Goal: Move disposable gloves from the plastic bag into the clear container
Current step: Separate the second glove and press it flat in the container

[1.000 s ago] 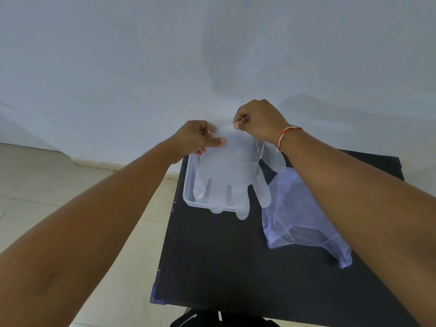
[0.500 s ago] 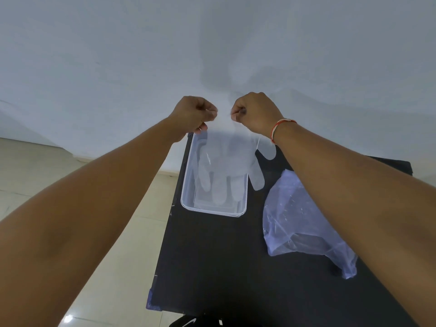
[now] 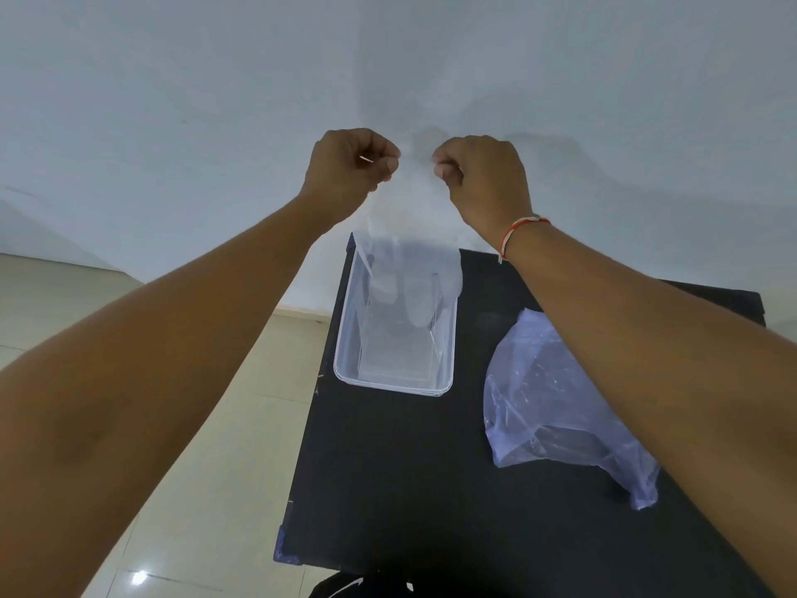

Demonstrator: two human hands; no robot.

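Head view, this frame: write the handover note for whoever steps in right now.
Left hand: grip shut on the glove's cuff edge.
Right hand: grip shut on the same cuff, opposite side.
Glove: hangs from both hands, fingers down, dangling over the far end of the container; not released.
Container: on the left side of the black table; I cannot tell whether any gloves already lie in it.
Bag: lies flat to the right of the container.
Left to do: lower and release this glove, then check the bag for more.

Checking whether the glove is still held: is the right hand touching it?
Touching. The head view shows the right hand pinching the top edge of the glove, which hangs from it over the clear container.
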